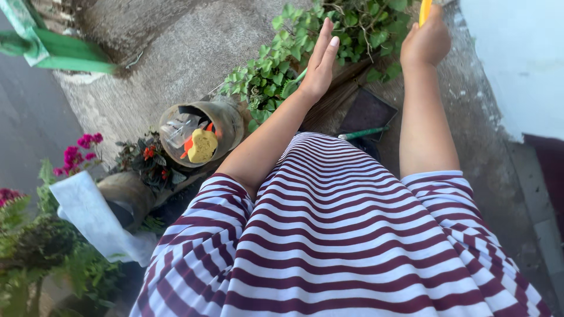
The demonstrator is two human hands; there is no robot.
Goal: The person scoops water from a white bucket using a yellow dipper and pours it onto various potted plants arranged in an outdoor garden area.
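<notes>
With your flat, empty left hand [320, 61] at the plant [305, 41] and right hand [426, 41] gripping a yellow tool [425, 10], you seem mid-tending; next, steady a stem.

From up here I see a rough grey concrete ledge [176, 53] in soft daylight, with a white wall [517, 58] rising at the right and dark grey pavement [29, 123] at the left. Green painted metal [64, 56] crosses the top left corner. Pink bougainvillea blooms [79, 149] and ferns [53, 258] crowd the lower left.
</notes>
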